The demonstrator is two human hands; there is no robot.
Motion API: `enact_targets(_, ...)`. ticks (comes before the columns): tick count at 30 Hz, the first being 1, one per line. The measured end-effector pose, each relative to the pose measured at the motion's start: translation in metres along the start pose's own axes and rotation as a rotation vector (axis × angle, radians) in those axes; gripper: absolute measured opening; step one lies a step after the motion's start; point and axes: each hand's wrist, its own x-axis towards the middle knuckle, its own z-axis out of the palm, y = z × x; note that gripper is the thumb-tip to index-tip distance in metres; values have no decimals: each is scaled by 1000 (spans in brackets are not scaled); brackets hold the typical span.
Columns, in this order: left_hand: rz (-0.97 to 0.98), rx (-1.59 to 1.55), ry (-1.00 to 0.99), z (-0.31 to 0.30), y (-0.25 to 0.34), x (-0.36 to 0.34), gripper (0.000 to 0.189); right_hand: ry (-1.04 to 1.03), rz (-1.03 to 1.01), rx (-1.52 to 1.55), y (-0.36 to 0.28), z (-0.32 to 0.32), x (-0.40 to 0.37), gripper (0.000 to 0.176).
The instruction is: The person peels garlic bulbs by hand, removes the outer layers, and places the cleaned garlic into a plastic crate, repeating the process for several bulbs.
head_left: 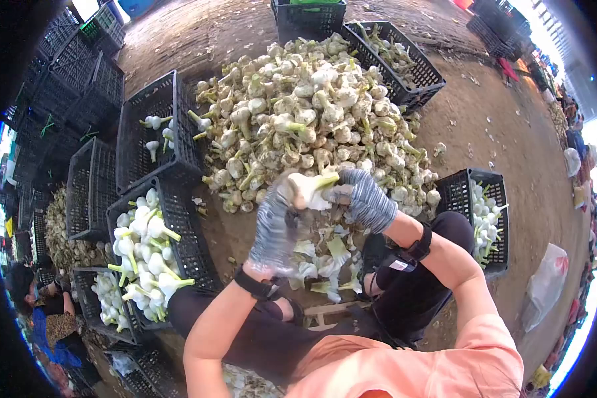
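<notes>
A white garlic bulb (302, 188) with a pale green stem is held up in front of the pile. My left hand (275, 222), in a grey striped glove, is closed around the bulb's left side. My right hand (366, 199), gloved alike, pinches white skin at the bulb's right side, just under the stem. Loose garlic peelings (328, 259) lie on the ground below both hands. Behind the hands rises a large heap of unpeeled garlic (298, 119), with dirty skins and cut stems.
Left of me, a black crate (209, 265) holds clean white garlic; another crate (174, 93) behind it has several bulbs. A crate of garlic (507, 259) stands at my right, and a tilted crate (418, 93) behind the heap. Another person (53, 312) sits far left.
</notes>
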Motion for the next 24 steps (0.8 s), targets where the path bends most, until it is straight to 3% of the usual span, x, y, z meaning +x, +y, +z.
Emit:
enact_targets(1,0,-3,3,-3,-1,3,46,-2,3,-1,3,1,0,21)
enact_targets(3,-39,37,127,-4,3,8,47,42,-136,-488,11,6,0,24)
enact_targets(4,-27,161,165,-13,-1,17,48,40,-423,-510,23,10,0,23)
enact_targets(5,-25,158,173,-22,-4,27,48,26,-513,-589,28,9,-1,23)
enact_targets(7,-340,188,233,-35,-8,39,50,-37,-587,-694,23,12,-4,21)
enact_targets(8,-408,255,318,-21,0,32,55,-41,-585,-692,23,12,-6,21)
enact_targets(10,-470,277,330,-4,15,24,54,-107,-227,-231,23,12,-9,22)
enact_targets(11,-533,300,339,-1,18,23,53,-108,-227,-230,19,13,-11,22)
enact_targets(12,-262,406,277,-12,6,22,45,-54,-96,-84,13,13,-13,24)
enact_targets(13,-262,407,276,-13,1,17,45,0,36,62,9,13,-14,26)
enact_targets(15,594,916,239,-6,-2,8,40,24,-71,-46,17,9,-8,30)
enact_targets(16,854,994,141,-5,-1,6,30,49,-178,-152,25,6,-3,33)
enact_targets(17,855,995,136,0,2,3,30,76,-286,-257,32,4,1,37)
enact_targets(19,795,1331,52,12,8,-4,30,148,-351,-319,42,3,-1,37)
enact_targets(20,649,1226,69,6,6,1,30,246,-465,-495,39,6,-4,37)
enact_targets(21,647,1227,66,2,5,5,30,344,-578,-671,38,9,-6,37)
enact_targets(23,398,1134,18,-7,5,13,28,354,-530,-601,41,7,-1,31)
enact_targets(24,480,1169,-12,-13,3,15,26,261,-351,-439,40,3,1,27)
